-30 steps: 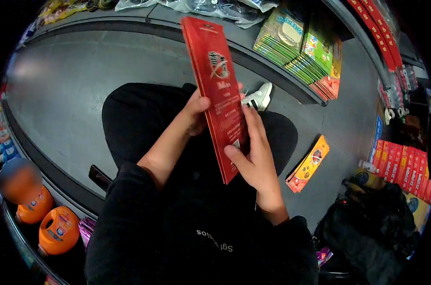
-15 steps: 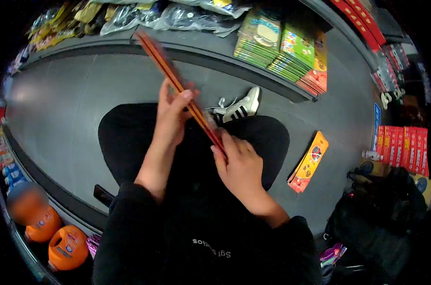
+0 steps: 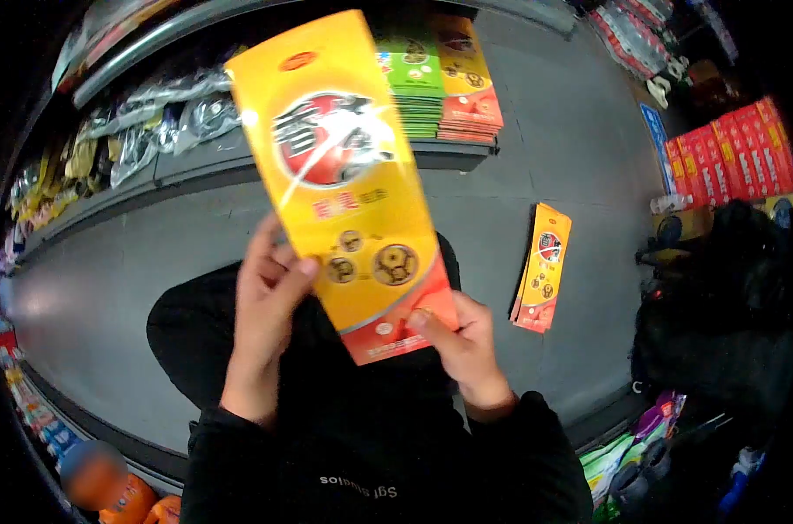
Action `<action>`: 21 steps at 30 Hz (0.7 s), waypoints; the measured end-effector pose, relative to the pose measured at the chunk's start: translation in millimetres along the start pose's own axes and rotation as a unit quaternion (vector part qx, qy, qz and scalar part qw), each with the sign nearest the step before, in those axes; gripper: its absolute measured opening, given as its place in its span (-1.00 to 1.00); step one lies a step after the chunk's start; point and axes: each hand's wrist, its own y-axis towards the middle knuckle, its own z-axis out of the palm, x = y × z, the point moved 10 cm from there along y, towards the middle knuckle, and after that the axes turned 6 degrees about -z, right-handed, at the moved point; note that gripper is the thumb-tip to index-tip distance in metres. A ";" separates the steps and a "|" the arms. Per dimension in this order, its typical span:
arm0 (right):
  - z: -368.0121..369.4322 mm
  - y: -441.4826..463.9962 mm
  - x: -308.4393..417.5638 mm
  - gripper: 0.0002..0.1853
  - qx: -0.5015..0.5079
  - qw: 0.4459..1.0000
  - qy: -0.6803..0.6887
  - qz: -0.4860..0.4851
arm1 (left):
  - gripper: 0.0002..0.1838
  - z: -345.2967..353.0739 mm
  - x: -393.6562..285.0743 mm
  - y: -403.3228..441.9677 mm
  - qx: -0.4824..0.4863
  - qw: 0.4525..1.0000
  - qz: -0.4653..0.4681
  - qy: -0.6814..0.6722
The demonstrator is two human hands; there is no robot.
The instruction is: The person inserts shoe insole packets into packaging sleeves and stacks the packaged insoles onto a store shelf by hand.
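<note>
A flat yellow and red packet [image 3: 326, 210] with a red circle, dark characters and small round pictures is held up in front of me, its printed face toward me. My left hand [image 3: 265, 306] grips its left edge, thumb on the front and fingers behind. At the lower right corner, my right hand [image 3: 466, 345] pinches the packet with the thumb on its red end. A small pile of similar packets [image 3: 543, 266] lies on the floor to the right.
Beyond the packet, a low shelf [image 3: 453, 157] carries stacks of green packets [image 3: 414, 79] and yellow-red packets [image 3: 466, 79]. Plastic-wrapped goods [image 3: 208, 122] sit further left on it. Red boxes [image 3: 728, 153] and a black bag [image 3: 720, 323] are at right, orange jugs [image 3: 130, 502] at lower left.
The packet, seen nearly edge-on before, has been turned so its printed front faces me. Both hands still hold it. My view has shifted, and the shoe is now out of sight.
</note>
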 end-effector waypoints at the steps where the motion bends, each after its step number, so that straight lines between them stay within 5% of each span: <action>1: -18.9 -3.9 -7.1 -0.81 -0.029 0.999 0.019 0.004 | -0.43 19.2 12.9 -0.4 0.059 0.996 -0.055 0.035; 4: -63.4 -9.3 -20.4 -0.82 -0.116 0.990 0.082 0.000 | -0.65 70.2 50.0 -8.5 0.213 0.944 -0.192 0.161; 6: -86.5 -8.9 -24.1 -0.82 -0.171 0.977 0.124 -0.003 | -0.77 98.4 62.5 -6.7 0.246 0.936 -0.197 0.158; 9: -114.1 1.2 -20.2 -0.79 -0.216 0.963 0.162 -0.001 | -0.79 118.1 81.8 10.3 0.260 0.913 -0.208 0.237; 12: -134.6 24.0 -25.6 -0.78 -0.200 0.964 0.173 -0.012 | -0.81 138.5 77.1 39.5 0.266 0.905 -0.113 0.313; 21: -173.1 140.9 -16.8 -0.78 -0.159 0.974 0.152 -0.046 | -0.73 160.3 89.5 130.9 0.228 0.937 -0.146 0.221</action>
